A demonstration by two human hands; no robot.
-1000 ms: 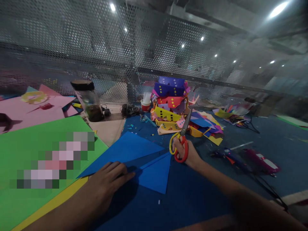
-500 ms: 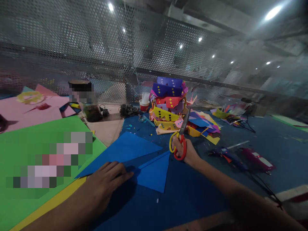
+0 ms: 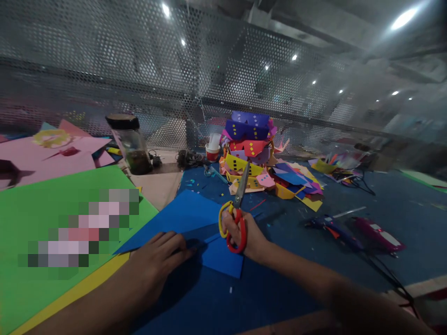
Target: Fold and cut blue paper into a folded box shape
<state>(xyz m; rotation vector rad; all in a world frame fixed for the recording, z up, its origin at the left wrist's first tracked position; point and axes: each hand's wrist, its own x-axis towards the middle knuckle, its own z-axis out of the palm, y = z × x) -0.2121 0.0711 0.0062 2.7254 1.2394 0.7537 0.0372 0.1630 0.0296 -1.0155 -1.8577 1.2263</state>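
My left hand [image 3: 162,253] rests at the near edge of a folded sheet of blue paper [image 3: 190,209], fingers bent and pressed down on it, the thumb pointing right. A blue flap [image 3: 223,258] shows to the right of the thumb. My right hand [image 3: 244,232] is closed around scissors [image 3: 240,193] with one yellow and one red handle loop. Their blades are together and point up and away from me. The scissors and hand stand in front of the paper's right part and hide some of it.
Behind the scissors is a pile of decorated paper crowns [image 3: 249,144], with paper scraps [image 3: 296,179] to its right. A glue gun [image 3: 331,228] and a maroon object [image 3: 377,235] lie at right. Green paper [image 3: 94,181] and a lidded jar [image 3: 131,144] are at left.
My right hand has brought the scissors left and nearer to me, over the blue paper's right part. My left hand stays on the paper. The whole view has shifted slightly.
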